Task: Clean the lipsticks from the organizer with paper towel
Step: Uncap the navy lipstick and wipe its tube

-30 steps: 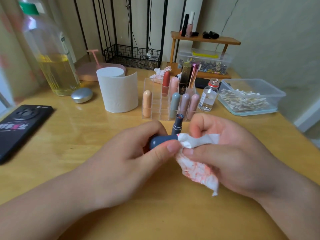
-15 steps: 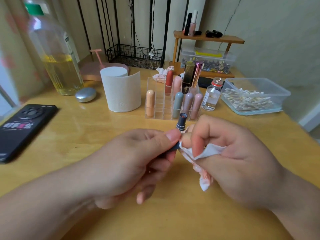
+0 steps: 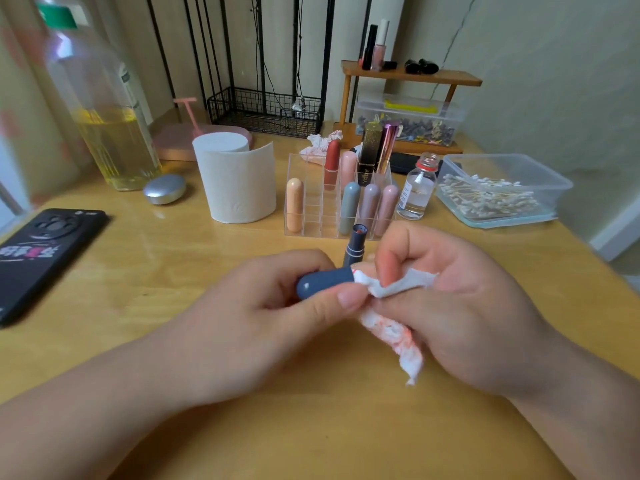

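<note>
My left hand point(image 3: 263, 306) grips a dark blue lipstick cap point(image 3: 323, 282), held sideways with its open end to the right. My right hand point(image 3: 450, 306) pinches a white paper towel point(image 3: 391, 323) stained red, and part of the towel is pressed into the cap's open end. The uncapped dark blue lipstick point(image 3: 355, 244) stands upright on the table just behind my hands. Behind it stands the clear organizer point(image 3: 311, 202) with several lipsticks in its compartments.
A roll of paper towel point(image 3: 239, 181) stands left of the organizer. A small glass bottle point(image 3: 417, 187) and a tub of cotton swabs point(image 3: 498, 192) are to the right. A phone point(image 3: 45, 258), a silver pebble point(image 3: 164, 188) and an oil bottle point(image 3: 104, 109) are at the left. A used crumpled towel point(image 3: 320, 143) lies behind the organizer.
The cap was hidden inside my left hand half a second ago; it now shows again, turned sideways, with the towel at its open end. My right hand has shifted slightly.
</note>
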The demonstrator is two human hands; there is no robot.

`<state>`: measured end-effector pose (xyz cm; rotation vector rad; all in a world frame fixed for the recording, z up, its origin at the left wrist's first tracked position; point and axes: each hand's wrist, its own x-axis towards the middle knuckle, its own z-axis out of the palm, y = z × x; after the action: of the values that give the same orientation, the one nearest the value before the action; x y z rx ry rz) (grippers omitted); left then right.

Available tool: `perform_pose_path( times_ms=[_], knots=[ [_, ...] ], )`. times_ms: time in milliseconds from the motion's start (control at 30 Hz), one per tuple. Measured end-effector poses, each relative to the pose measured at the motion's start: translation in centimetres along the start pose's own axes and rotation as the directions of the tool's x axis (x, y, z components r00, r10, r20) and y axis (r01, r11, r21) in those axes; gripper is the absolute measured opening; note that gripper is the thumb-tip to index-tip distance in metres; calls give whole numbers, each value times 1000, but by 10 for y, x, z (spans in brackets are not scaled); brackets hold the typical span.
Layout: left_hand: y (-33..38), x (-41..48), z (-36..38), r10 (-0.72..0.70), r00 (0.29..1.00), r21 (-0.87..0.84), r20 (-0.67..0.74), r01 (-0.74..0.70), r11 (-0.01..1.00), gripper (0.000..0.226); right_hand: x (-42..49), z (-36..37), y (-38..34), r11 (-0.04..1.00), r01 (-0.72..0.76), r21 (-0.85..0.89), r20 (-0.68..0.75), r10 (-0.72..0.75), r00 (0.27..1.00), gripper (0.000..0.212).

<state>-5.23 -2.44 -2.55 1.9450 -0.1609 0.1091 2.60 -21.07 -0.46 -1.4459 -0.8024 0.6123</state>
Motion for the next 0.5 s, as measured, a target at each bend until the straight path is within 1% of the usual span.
perform_pose_path(
  times_ms=[33,67,100,133,167,200,233,267,300,333,367,400,433,467,500],
  knots=[
    [0,1,1,-133,987,-199,88,148,969,47,-2,1,2,997,54,-61,1,-54,999,28],
    [1,2,0,-230,950,-358,210,294,886,53,-4,2,4,985,114,-129,10,-113,993,25],
    [2,2,-2,-280,898,-470,339,420,776,55,-6,2,5,966,167,-199,28,-165,986,20],
    [3,3,-5,-289,846,-542,448,515,665,53,-7,2,6,942,207,-263,49,-201,978,15],
    [5,3,-7,-275,813,-589,514,567,576,48,-8,2,7,924,230,-306,65,-221,973,11],
    [6,2,-8,-259,807,-622,530,578,529,43,-8,2,6,916,238,-322,70,-228,971,11],
    [8,2,-8,-258,825,-639,502,555,532,39,-8,3,4,922,228,-313,61,-220,974,14],
    [10,2,-7,-267,858,-637,440,507,581,37,-7,4,3,938,199,-283,41,-195,980,19],
    [10,1,-3,-275,894,-607,355,444,660,35,-6,4,1,962,146,-229,15,-147,989,21],
    [10,1,0,-275,926,-542,258,374,752,34,-5,4,-1,984,80,-158,-4,-81,997,21],
    [9,0,3,-248,956,-428,158,292,855,35,-3,4,-2,996,10,-84,-3,-11,1000,20],
    [7,-1,4,-170,984,-237,56,179,955,36,-1,2,-3,999,-48,-19,11,48,999,19],
    [4,-3,4,-36,999,31,-26,36,999,36,1,0,-4,994,-96,45,28,95,995,19],
    [1,-4,2,122,991,308,-54,-100,946,33,3,-2,-5,984,-134,115,41,130,991,21],
    [-1,-5,0,247,968,518,-46,-189,835,31,4,-4,-6,968,-163,191,53,156,986,22]
  ],
)
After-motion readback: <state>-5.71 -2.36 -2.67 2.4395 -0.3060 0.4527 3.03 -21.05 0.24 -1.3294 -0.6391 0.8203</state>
